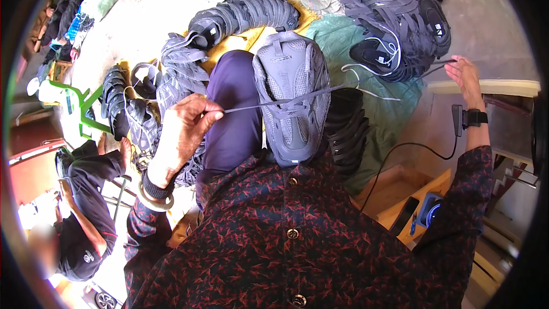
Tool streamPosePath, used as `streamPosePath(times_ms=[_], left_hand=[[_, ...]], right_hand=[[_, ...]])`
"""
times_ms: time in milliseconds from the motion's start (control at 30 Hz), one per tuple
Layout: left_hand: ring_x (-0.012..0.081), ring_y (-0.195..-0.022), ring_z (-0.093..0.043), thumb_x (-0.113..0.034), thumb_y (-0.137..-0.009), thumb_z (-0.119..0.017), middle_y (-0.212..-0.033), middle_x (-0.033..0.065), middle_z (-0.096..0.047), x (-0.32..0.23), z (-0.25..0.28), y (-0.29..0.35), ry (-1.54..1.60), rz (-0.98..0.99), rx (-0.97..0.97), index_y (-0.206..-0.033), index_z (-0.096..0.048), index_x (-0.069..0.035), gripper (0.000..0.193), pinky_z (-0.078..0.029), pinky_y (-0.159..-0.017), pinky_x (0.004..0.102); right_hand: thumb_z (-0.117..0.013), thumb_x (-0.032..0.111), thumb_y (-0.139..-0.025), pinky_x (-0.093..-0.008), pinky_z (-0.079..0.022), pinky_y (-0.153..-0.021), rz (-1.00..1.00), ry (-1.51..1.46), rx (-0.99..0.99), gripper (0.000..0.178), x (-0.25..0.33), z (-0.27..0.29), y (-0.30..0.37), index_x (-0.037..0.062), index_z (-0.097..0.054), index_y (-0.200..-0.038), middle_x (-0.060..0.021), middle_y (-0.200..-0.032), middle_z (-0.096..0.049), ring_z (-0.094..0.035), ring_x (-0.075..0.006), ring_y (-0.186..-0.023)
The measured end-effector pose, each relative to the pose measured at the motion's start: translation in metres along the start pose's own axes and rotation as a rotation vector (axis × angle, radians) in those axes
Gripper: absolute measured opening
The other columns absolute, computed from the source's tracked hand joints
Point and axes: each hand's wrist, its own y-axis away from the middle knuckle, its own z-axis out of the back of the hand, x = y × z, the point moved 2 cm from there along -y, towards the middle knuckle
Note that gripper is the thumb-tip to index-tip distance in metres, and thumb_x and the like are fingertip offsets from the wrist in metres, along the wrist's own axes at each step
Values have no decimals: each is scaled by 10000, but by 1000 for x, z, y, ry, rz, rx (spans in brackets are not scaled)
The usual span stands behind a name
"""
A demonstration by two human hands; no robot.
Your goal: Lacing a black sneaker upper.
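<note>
A grey mesh shoe upper [293, 97] stands upright on my lap, against my dark purple trouser leg [231, 109]. A grey lace [269, 105] runs through its front. My left hand [183, 131] pinches one end of the lace, pulled out to the left. My right hand [466, 77] is stretched far to the right and grips the other lace end [434, 67], which looks taut. A black wrist strap [474, 118] sits on my right wrist.
Piles of grey shoe uppers lie at the back [400, 17], in the middle [240, 17] and at the left [171, 80]. Another person [86, 206] in black sits at the lower left. A green stool [80, 106] stands left. A wooden box [412, 194] is at my right.
</note>
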Motion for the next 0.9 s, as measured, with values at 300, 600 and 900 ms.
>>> streamPosePath(times_ms=[300, 600, 900], left_hand=[[62, -662, -531, -109, -918, -705, -781, 18, -669, 70, 19, 24, -96, 373, 17, -968, -716, -30, 94, -463, -624, 257], [251, -811, -691, -29, -865, -695, -953, 130, -677, 85, 27, 18, -402, 97, -11, -1040, -709, -36, 176, -540, -733, 361], [276, -922, -679, -5, -833, -735, -948, 74, -709, -32, -28, -50, -105, -299, -31, -967, -721, -55, 143, -546, -825, 367]], right_hand=[[-569, 60, -1009, -367, -545, -1002, -61, -586, -141, 281, -80, 61, -55, -54, -538, -1264, -189, -1206, -669, -672, -279, -1095], [-579, -9, -986, -282, -529, -724, -28, -706, -289, 195, -153, 212, -82, -92, -566, -1162, -116, -978, -636, -633, -188, -927], [-770, 209, -863, -206, -297, -482, 61, -133, -166, 264, -94, 2, 11, 128, -670, -1093, 90, -800, -533, -426, -19, -603]])
